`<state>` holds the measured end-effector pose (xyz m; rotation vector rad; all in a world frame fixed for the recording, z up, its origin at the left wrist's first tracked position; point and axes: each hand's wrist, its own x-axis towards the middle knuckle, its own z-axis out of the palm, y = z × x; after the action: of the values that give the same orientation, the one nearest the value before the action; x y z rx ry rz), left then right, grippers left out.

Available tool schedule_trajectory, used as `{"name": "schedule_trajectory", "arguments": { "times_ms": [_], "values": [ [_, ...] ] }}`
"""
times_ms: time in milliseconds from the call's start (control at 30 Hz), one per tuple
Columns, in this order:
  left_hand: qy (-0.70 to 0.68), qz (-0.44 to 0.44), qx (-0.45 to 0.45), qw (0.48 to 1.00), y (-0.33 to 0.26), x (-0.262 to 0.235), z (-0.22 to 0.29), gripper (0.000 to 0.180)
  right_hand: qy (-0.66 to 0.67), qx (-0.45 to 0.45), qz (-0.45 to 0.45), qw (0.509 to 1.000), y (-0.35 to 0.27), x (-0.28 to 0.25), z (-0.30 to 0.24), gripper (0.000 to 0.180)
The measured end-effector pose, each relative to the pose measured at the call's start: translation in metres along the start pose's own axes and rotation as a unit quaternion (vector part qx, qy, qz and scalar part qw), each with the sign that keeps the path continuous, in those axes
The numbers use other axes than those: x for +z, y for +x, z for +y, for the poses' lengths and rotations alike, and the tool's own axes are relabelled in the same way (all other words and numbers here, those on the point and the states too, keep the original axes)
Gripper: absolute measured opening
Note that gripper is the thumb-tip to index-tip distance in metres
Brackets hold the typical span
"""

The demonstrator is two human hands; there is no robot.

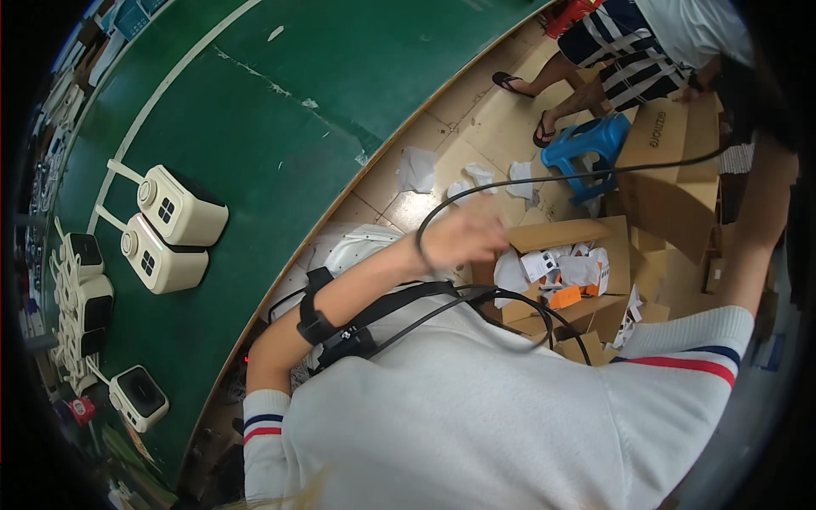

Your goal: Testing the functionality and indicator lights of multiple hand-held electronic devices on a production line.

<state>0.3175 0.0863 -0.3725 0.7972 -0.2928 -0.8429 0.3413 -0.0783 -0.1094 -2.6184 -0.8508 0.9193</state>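
Note:
My left hand (463, 238) is raised over the gap beside the table, smeared by motion, so its fingers cannot be read. A thin black cable (544, 176) arcs past it toward the right. A black strap (316, 314) circles my left forearm. Below the hand, to its right, an open cardboard box (620, 255) holds crumpled white paper and orange-and-white pieces (565, 296). My right arm (761, 225) reaches up along the right rim; its hand lies outside the visible picture.
Cream boxy devices with cords stand on the green table (280, 127): a pair (183, 208), one nearer (138, 397), several at the left (81, 297). Another person (616, 55) stands by a blue stool (586, 153) and a large open carton (671, 161). Paper scraps (416, 168) lie on the floor.

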Motion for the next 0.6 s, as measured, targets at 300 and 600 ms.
{"name": "schedule_trajectory", "arguments": {
  "times_ms": [300, 600],
  "values": [
    [0.206, -0.459, 0.089, 0.860, -0.005, 0.011, 0.037, 0.025, -0.096, 0.000, -0.021, 0.995, -0.045, -0.041, 0.089, 0.023],
    [0.164, -0.018, -0.003, 0.986, 0.002, -0.043, 0.033, 0.017, -0.194, -0.010, -0.048, 0.980, 0.023, -0.033, 0.022, 0.018]
  ]
}}
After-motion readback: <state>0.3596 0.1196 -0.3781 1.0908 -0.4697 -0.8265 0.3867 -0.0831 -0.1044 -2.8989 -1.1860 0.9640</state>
